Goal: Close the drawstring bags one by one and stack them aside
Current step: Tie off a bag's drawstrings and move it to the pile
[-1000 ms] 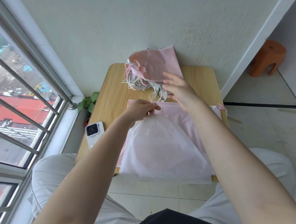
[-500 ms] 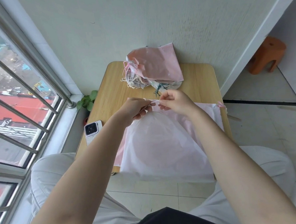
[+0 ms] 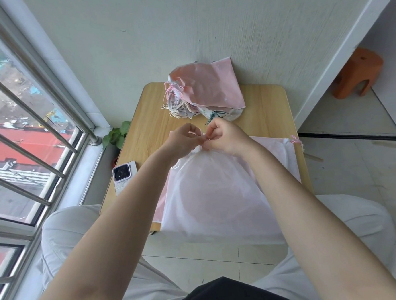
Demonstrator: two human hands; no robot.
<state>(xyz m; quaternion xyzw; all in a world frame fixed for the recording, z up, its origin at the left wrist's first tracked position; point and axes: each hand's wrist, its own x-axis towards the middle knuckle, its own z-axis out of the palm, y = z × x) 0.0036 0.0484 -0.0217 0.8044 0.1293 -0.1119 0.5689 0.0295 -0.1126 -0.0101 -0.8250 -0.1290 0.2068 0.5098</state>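
Pinching the white bag point(image 3: 218, 195) cord, both hands (left hand point(image 3: 182, 140), right hand point(image 3: 224, 136)) are mid-frame; closed pile point(image 3: 205, 91) above, pink bags point(image 3: 276, 154) remain.

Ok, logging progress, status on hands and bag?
Left hand and right hand pinching cord at white bag mouth. Mouth gathered. Closed stack behind. Nothing in the way.

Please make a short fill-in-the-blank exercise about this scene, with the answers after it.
1. Both hands pinch the string at the ____ of the white bag.
2. The phone lies to the ____ of that bag.
3. The pile of closed bags lies at the table's ____ edge, by the wall.

Answers: mouth; left; far
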